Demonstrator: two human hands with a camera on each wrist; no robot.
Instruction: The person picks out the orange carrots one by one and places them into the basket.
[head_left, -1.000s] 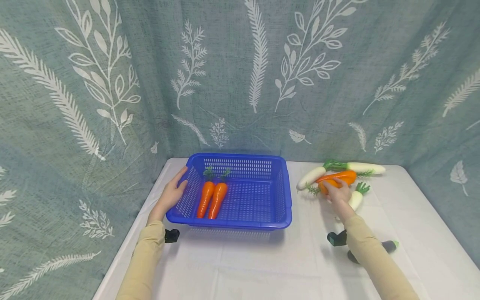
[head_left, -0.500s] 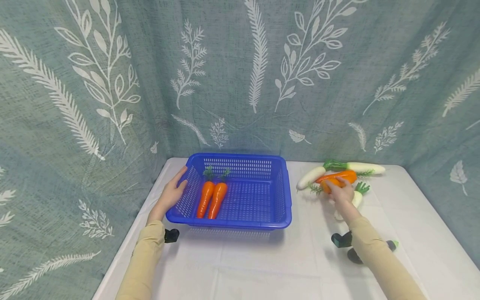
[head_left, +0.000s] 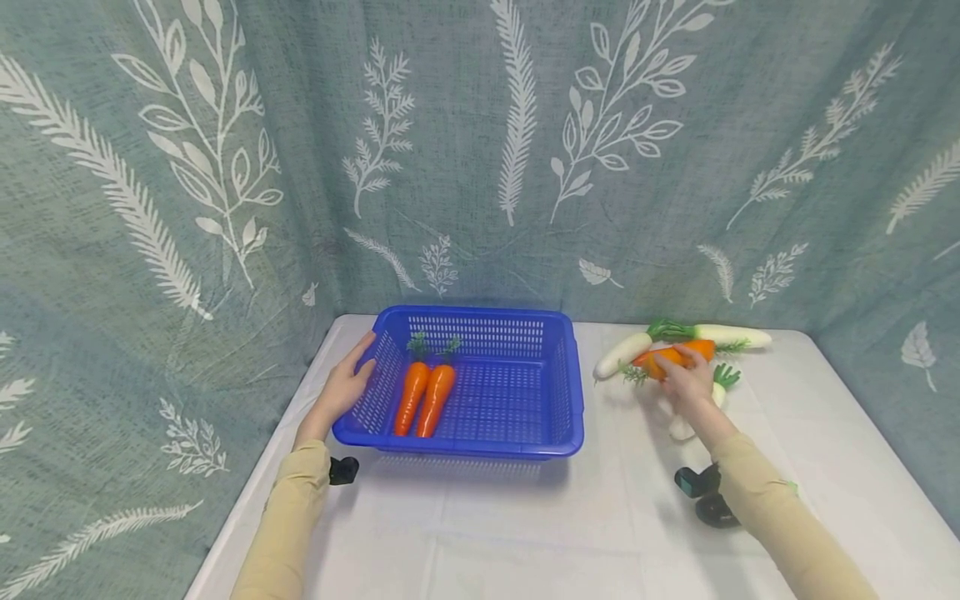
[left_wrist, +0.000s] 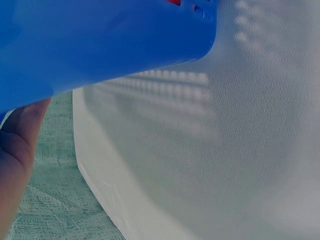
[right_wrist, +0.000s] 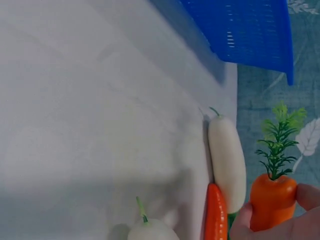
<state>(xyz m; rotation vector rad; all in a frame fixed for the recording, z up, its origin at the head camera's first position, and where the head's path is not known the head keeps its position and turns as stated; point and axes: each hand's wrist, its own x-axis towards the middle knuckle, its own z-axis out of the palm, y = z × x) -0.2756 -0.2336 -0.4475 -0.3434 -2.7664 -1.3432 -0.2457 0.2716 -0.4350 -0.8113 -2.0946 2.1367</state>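
Note:
My right hand (head_left: 692, 387) pinches an orange carrot (right_wrist: 272, 197) near its leafy top, thumb on one side and a finger on the other. Behind it on the table lies a second carrot (head_left: 705, 348), partly covered in the head view. Two white radishes (head_left: 624, 355) (head_left: 731, 336) border the carrots, and a third white radish (head_left: 681, 429) is half hidden under my right hand. At the blue basket's (head_left: 457, 447) left rim rests my left hand (head_left: 341, 390), its fingers straight and spread. Two carrots (head_left: 411, 400) (head_left: 435, 402) lie side by side inside the basket.
A dark eggplant (head_left: 716, 512) lies under my right forearm, mostly covered by the sleeve and the black wrist camera (head_left: 697, 481). The white table (head_left: 517, 533) ends at a green leaf-patterned curtain (head_left: 465, 167) at the back and sides.
My right hand has shifted slightly right and back, and the pinched carrot has moved with it toward the other carrot. The left hand and basket have stayed put.

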